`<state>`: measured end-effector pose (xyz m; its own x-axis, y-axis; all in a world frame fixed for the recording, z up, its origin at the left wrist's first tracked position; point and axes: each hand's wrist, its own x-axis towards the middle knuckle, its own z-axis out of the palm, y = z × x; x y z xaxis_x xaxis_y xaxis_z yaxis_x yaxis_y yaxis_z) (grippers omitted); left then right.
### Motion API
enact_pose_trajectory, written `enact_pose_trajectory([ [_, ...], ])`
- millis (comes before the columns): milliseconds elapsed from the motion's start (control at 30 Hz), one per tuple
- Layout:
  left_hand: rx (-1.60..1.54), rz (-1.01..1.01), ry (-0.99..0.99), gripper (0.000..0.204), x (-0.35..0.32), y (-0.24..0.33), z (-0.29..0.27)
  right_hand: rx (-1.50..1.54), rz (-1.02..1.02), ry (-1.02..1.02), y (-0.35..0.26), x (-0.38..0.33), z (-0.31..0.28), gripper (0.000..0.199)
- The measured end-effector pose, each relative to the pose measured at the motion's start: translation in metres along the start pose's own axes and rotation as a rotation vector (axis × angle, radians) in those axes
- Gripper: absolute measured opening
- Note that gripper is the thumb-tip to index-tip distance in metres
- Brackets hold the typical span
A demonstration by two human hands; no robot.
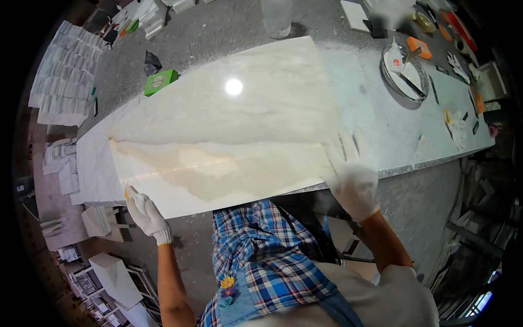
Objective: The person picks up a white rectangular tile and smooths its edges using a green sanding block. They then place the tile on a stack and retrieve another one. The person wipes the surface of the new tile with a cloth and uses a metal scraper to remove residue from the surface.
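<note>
A large polished cream-white stone slab (229, 117) with beige veining lies across the worktable, its near edge jutting toward me. My left hand (146, 213), in a white knit glove, grips the slab's near left corner. At the slab's right edge is my right hand (351, 177), gloved too and blurred by motion. Its fingers look stretched out and apart, near or against the edge; firm contact cannot be made out. Beneath the slab, a paler grey-white stone board (359, 103) shows to the right and left.
A round dish (404, 92) holding a white glue bottle (395, 57) and a blade stands at right. Loose gloves (456, 128) lie beyond it. A green box (160, 83) touches the slab's far left side. Stacked white tiles (65, 76) stand far left; a clear container (277, 19) stands at the back.
</note>
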<state>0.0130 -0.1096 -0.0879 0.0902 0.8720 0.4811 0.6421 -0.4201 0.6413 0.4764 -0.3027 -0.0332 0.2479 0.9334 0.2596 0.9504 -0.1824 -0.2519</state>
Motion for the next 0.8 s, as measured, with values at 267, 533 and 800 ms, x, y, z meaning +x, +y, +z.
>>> enact_pose_trajectory([
  [267, 0.171, 0.049, -0.024, 0.063, 0.002, 0.007, -0.014, -0.078, 0.007, -0.016, -0.022, -0.009, -0.012, 0.056],
  [533, 0.211, -0.054, 0.104, 0.056, 0.001, 0.000, -0.012, -0.173, 0.056, -0.064, -0.025, 0.001, 0.005, 0.057],
  [800, 0.559, -0.072, 0.216, 0.068, -0.014, -0.008, -0.023, -0.275, -0.002, -0.076, -0.040, -0.014, 0.002, 0.057],
])
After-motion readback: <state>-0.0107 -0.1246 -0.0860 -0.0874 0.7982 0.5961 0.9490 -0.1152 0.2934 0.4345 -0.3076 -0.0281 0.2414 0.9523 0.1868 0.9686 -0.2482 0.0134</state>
